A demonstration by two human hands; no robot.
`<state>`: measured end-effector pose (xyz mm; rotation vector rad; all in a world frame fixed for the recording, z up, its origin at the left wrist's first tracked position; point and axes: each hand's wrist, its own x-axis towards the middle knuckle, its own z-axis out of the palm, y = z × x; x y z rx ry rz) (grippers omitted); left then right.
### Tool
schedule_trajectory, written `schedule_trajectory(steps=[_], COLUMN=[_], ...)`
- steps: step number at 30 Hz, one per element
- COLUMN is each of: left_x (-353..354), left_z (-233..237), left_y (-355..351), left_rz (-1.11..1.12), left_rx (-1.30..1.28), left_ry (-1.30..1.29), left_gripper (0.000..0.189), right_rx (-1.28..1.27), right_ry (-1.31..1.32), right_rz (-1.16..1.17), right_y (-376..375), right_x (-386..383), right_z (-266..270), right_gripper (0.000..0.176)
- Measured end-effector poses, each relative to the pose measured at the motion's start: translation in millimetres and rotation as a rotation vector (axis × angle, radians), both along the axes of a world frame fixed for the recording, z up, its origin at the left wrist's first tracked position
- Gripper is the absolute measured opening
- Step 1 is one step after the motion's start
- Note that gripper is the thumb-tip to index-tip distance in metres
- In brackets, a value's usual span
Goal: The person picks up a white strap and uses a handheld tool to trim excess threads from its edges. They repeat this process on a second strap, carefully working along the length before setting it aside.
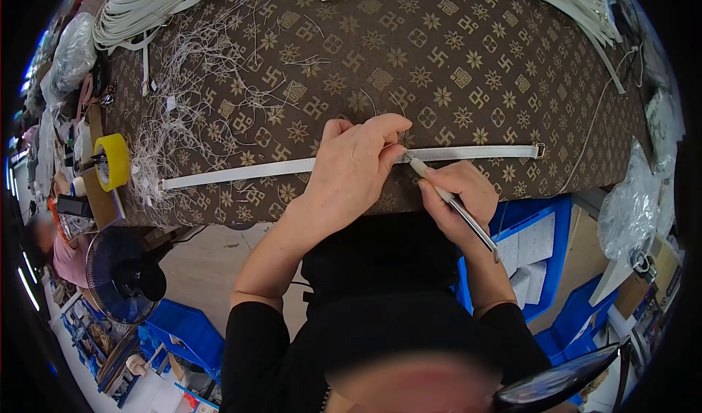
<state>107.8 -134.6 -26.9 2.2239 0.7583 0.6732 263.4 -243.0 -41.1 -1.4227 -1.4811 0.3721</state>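
Floor (pixel 219 267): pale, a fan (pixel 121 275) at left.
Counter (pixel 468 106): brown patterned cloth, with loose threads (pixel 175 113) at left, bundled straps (pixel 150 7) at far left.
Blue bin (pixel 562 248): below the near edge, right, holding pale flat pieces (pixel 536 243).
White strap (pixel 248 173): lengthwise near the near edge, passing beneath the left hand.
Left hand (pixel 351 163): thumb and fingers close together; grip cannot be told.
Right hand (pixel 462 197): clamped on a pen-like tool (pixel 463 212), tip beside the left thumb.

I watch through one wide view from the wearer's head, facing forward and steeply down on the patterned table (pixel 409 54), close enough that left hand (pixel 355 166) and right hand (pixel 466 196) sit mid-frame, just above its near edge.
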Motion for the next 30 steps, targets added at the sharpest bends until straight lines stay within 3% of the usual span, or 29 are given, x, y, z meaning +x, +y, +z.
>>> schedule_trajectory(steps=[24,30], left_x=[-1.9,-11.5], left_z=[-0.2,-5.6], left_y=[0.8,4.2], left_rz=[0.003,0.155], left_rx=[-0.033,-0.381], left_ry=[0.015,-0.230], left_gripper=[0.034,0.028], right_rx=[-0.008,-0.031], right_ry=[0.042,0.207], right_rz=[-0.012,-0.037], right_y=[-3.6,-10.1], right_x=[0.6,4.4], right_z=[-0.1,-2.8], right_gripper=[0.022,0.020])
